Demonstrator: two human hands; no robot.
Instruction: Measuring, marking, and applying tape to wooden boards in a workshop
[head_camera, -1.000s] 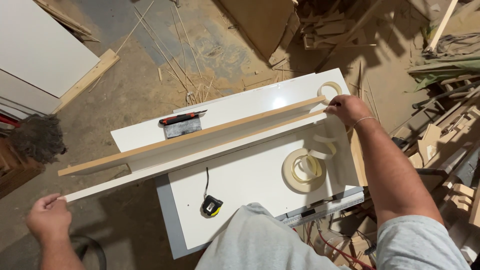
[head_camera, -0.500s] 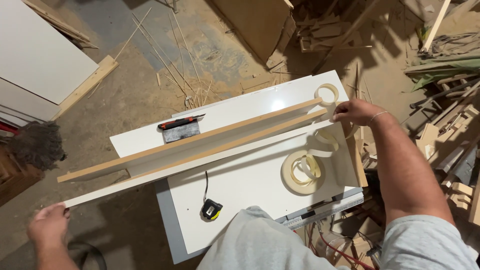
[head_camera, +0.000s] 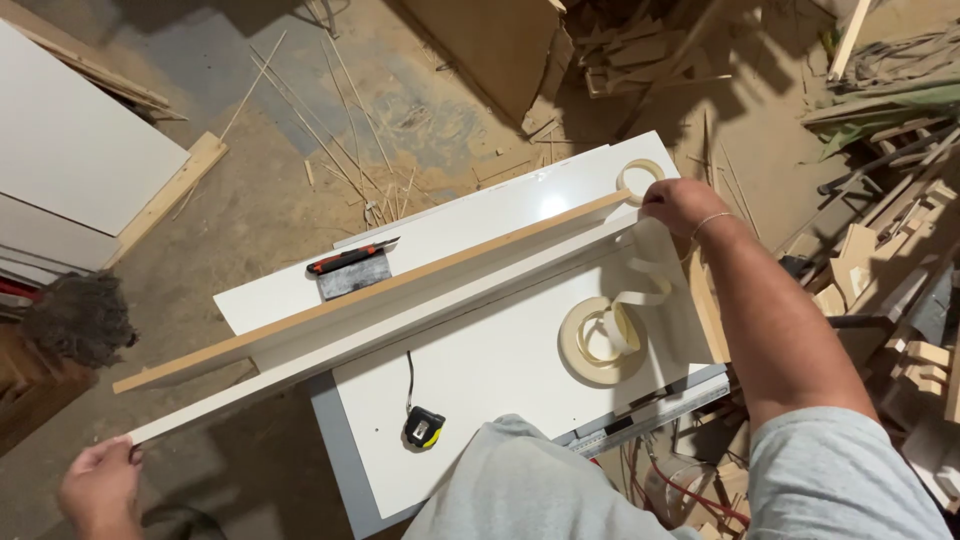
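A long white board (head_camera: 380, 325) lies slanted across a white worktable (head_camera: 500, 370), a wood-coloured edge along its far side. My left hand (head_camera: 100, 487) grips the board's near left end, which hangs off the table. My right hand (head_camera: 680, 205) is at the board's far right end, pinching a strip of white edge banding (head_camera: 650, 262) against it. The strip curls down to a loose coil of banding (head_camera: 602, 340) lying on the table.
A black and yellow tape measure (head_camera: 424, 427) sits near the table's front. A scraper with a red and black handle (head_camera: 350, 270) lies behind the board. A small tape ring (head_camera: 640, 180) sits at the far corner. Wood offcuts (head_camera: 880, 260) crowd the right; white panels (head_camera: 70, 150) lean at left.
My right hand has stayed at the board's far end with the banding strip. The left hand has shifted slightly on the near end, and the view has tilted a little.
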